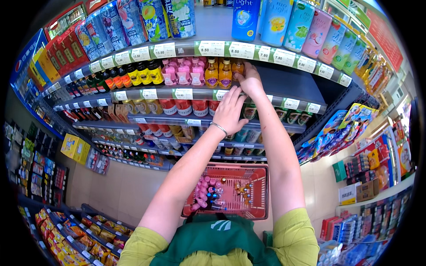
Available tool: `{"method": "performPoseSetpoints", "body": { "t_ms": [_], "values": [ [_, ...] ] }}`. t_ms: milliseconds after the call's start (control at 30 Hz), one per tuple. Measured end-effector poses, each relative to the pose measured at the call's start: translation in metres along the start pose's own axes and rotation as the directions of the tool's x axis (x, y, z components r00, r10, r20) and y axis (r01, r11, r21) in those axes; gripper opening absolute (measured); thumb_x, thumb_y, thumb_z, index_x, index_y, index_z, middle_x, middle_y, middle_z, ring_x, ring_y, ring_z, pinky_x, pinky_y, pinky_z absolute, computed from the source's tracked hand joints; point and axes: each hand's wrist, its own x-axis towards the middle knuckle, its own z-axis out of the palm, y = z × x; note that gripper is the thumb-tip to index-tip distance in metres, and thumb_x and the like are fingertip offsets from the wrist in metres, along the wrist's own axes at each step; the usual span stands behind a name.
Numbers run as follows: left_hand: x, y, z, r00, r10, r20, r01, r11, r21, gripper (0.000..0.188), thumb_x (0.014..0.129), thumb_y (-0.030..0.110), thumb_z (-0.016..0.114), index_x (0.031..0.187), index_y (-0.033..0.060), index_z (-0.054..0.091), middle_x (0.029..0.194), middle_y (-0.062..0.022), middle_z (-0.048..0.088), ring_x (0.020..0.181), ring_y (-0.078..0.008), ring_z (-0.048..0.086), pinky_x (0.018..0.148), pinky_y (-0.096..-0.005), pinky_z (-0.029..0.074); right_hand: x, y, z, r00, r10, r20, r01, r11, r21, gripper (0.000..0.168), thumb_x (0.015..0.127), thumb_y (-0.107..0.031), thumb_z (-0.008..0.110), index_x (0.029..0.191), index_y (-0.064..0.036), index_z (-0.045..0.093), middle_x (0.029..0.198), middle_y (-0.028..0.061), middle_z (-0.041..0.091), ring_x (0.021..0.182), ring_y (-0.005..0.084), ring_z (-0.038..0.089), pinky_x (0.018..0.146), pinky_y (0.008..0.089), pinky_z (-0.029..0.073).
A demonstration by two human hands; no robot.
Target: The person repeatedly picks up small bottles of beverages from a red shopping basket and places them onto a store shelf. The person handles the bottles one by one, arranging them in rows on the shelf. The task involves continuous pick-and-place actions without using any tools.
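Observation:
My right hand [252,81] reaches onto the shelf, its thumb and fingers about a small amber glass bottle [237,68] at the right end of its row. My left hand [229,111], a bangle on the wrist, lies against the price-label strip just below, fingers extended and holding nothing. Left of the right hand stand more amber bottles [212,73] with dark caps. Beyond them are pink bottles [169,73], then yellow-labelled dark bottles [154,73]. Below me, a red plastic shopping basket [263,193] holds several pink bottles [201,189], dark bottles and amber bottles [246,191].
An upper shelf edge [186,50] overhangs the bottles, carrying drink cans [276,25]. Under my hands, lower shelves hold red cans [183,107] and green cans [249,112]. Hanging snack packets [339,129] project at the right. Behind at lower left stands a snack rack [83,236].

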Motion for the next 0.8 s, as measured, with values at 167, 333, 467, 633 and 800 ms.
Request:
{"method": "performPoseSetpoints", "body": {
  "t_ms": [167, 333, 467, 633, 800],
  "values": [
    [-0.007, -0.010, 0.009, 0.998, 0.041, -0.052, -0.044, 0.997, -0.065, 0.069, 0.068, 0.024, 0.071, 0.126, 0.0016, 0.040, 0.139, -0.0212, 0.029, 0.132, -0.0366, 0.023, 0.109, -0.0432, 0.022, -0.027, -0.008, 0.000, 0.942, -0.210, -0.261, 0.191, 0.977, -0.097, 0.047, 0.077, -0.010, 0.062, 0.120, -0.001, 0.047, 0.109, 0.0242, 0.051, 0.100, 0.0422, 0.051, 0.087, 0.0418, 0.043],
    [-0.073, 0.003, 0.035, 0.998, 0.021, -0.057, -0.036, 0.957, -0.289, 0.050, 0.073, 0.012, 0.064, 0.120, 0.0026, 0.048, 0.132, -0.0191, 0.041, 0.123, -0.0367, 0.038, 0.104, -0.0439, 0.029, -0.143, 0.011, -0.006, 0.805, -0.452, -0.385, 0.413, 0.892, -0.183, 0.028, 0.076, 0.000, 0.057, 0.104, -0.002, 0.057, 0.100, 0.0159, 0.056, 0.096, 0.0341, 0.052, 0.084, 0.0391, 0.042],
    [-0.202, -0.012, 0.121, 0.913, -0.249, 0.322, 0.361, 0.861, -0.358, 0.039, 0.075, 0.013, 0.063, 0.111, 0.0005, 0.055, 0.112, -0.0186, 0.056, 0.105, -0.0358, 0.052, 0.093, -0.0420, 0.039, -0.271, 0.080, 0.052, 0.972, -0.186, -0.143, 0.182, 0.982, -0.047, 0.017, 0.074, 0.005, 0.055, 0.090, -0.001, 0.058, 0.089, 0.0151, 0.057, 0.085, 0.0335, 0.053, 0.078, 0.0396, 0.043],
    [-0.347, 0.008, 0.171, 0.441, -0.176, 0.880, 0.566, 0.815, -0.121, 0.035, 0.081, 0.021, 0.060, 0.113, 0.0070, 0.058, 0.105, -0.0205, 0.060, 0.100, -0.0345, 0.056, 0.089, -0.0412, 0.044, -0.413, 0.162, 0.117, 0.792, 0.320, 0.520, -0.233, 0.945, -0.228, 0.030, 0.076, 0.002, 0.054, 0.106, -0.004, 0.058, 0.102, 0.0201, 0.056, 0.096, 0.0377, 0.055, 0.083, 0.0416, 0.046],
    [-0.412, 0.024, 0.170, 0.224, -0.148, 0.963, 0.661, 0.750, -0.038, 0.038, 0.082, 0.026, 0.058, 0.115, 0.0068, 0.056, 0.113, -0.0174, 0.058, 0.106, -0.0323, 0.055, 0.091, -0.0408, 0.043, -0.464, 0.210, 0.171, 0.679, 0.391, 0.621, -0.067, 0.876, -0.478, 0.044, 0.077, -0.001, 0.050, 0.120, -0.010, 0.052, 0.111, 0.0201, 0.052, 0.102, 0.0356, 0.054, 0.085, 0.0406, 0.047]
  ]
}}
